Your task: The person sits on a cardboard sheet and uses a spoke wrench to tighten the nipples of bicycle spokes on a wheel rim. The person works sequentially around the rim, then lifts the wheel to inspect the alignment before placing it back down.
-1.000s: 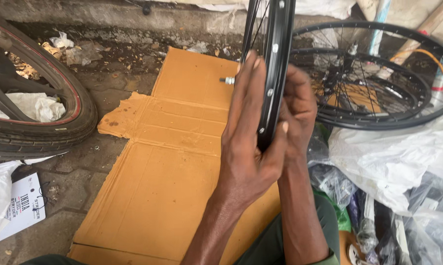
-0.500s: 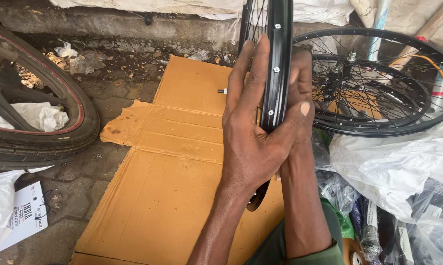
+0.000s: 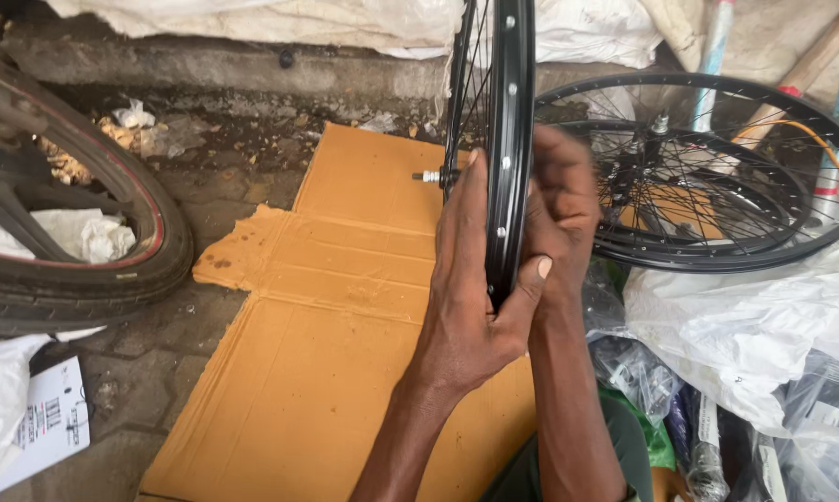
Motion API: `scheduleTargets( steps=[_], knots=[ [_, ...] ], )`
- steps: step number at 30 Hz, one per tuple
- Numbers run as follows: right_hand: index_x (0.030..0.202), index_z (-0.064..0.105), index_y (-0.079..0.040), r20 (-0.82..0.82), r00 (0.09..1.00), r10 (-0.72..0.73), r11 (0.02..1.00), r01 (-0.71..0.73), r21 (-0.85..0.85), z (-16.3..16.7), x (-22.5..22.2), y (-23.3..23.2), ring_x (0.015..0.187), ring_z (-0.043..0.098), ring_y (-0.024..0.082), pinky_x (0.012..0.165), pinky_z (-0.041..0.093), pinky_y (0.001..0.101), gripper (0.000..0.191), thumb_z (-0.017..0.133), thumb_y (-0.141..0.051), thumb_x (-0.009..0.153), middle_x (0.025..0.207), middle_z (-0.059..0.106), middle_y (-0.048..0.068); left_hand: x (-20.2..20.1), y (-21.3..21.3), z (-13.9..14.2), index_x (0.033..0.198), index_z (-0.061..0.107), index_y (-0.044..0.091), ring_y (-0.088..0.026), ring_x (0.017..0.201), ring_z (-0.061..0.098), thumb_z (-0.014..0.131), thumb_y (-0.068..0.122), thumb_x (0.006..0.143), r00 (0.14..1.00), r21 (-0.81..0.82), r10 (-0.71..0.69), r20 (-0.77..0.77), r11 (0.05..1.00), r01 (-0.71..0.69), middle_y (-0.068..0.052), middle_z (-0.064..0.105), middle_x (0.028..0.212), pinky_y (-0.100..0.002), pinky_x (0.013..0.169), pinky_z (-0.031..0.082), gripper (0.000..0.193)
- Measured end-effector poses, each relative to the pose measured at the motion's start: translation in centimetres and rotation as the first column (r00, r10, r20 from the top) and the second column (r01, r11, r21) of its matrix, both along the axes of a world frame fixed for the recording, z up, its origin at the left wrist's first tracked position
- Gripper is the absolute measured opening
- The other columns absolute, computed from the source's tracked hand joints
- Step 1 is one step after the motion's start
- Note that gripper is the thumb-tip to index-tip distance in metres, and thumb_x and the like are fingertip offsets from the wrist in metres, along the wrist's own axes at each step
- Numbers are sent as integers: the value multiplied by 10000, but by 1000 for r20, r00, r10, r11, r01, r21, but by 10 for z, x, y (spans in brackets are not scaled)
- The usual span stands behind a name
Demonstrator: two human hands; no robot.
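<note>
I hold a black bicycle wheel rim (image 3: 510,112) upright and edge-on in front of me, its thin spokes and silver axle end (image 3: 429,176) showing on the left side. My left hand (image 3: 466,288) is pressed flat against the rim's left face, with the thumb hooked under its lower edge. My right hand (image 3: 561,209) grips the rim from the right side, fingers curled around it. The bottom of the rim is hidden between my palms.
A flattened brown cardboard sheet (image 3: 326,353) covers the paved ground. A tyred wheel (image 3: 85,279) lies at the left, two more black spoked rims (image 3: 717,177) lean at the right. White and clear plastic bags (image 3: 745,325) pile at the lower right; a stone kerb (image 3: 205,60) runs behind.
The rim has shifted slightly in view and my left fingers have slid up along its left face; both hands keep their hold on it.
</note>
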State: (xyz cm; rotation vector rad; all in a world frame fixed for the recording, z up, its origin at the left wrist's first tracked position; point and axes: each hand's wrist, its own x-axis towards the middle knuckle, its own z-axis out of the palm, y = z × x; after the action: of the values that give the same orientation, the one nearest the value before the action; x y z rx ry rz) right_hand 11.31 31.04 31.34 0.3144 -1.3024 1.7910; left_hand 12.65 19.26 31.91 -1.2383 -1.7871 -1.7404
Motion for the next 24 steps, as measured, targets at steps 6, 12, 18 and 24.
scheduleTargets(
  steps=[6, 12, 18, 24],
  knots=[
    [1277, 670, -43, 330, 944, 32, 992, -70, 104, -11, -14, 21, 823, 646, 99, 668, 561, 240, 259, 659, -158, 1046, 1057, 703, 47, -7, 9, 4, 1585, 200, -16, -499, 1581, 258, 476, -11, 961, 998, 171, -11, 60, 985, 0, -333, 171, 1667, -501, 1116, 492, 682],
    [1248, 703, -20, 84, 915, 395, 912, -380, -158, 17, -15, 20, 749, 648, 106, 577, 532, 213, 247, 585, -189, 1111, 1031, 706, 101, 4, 7, 18, 1579, 224, -41, -501, 1577, 140, 707, 115, 929, 987, 33, 140, -80, 990, -138, -331, 226, 1620, -718, 1260, 151, 825],
    [954, 570, -102, -114, 900, 420, 898, -430, -90, 21, -9, 1, 946, 711, 136, 762, 592, 209, 96, 648, -51, 972, 1054, 710, 91, 10, 7, 12, 1629, 368, 51, -440, 1678, 188, 710, 143, 976, 990, 186, -20, 142, 983, -7, -316, 203, 1691, -537, 1204, 459, 743],
    [982, 572, -56, -99, 944, 315, 949, -310, 64, 17, -8, 7, 974, 634, 95, 856, 545, 227, 179, 668, 90, 945, 1105, 656, 62, 6, 5, 5, 1615, 357, 82, -438, 1644, 209, 724, 142, 981, 990, 170, -11, 141, 985, -14, -298, 280, 1637, -554, 1240, 429, 736]
  ],
)
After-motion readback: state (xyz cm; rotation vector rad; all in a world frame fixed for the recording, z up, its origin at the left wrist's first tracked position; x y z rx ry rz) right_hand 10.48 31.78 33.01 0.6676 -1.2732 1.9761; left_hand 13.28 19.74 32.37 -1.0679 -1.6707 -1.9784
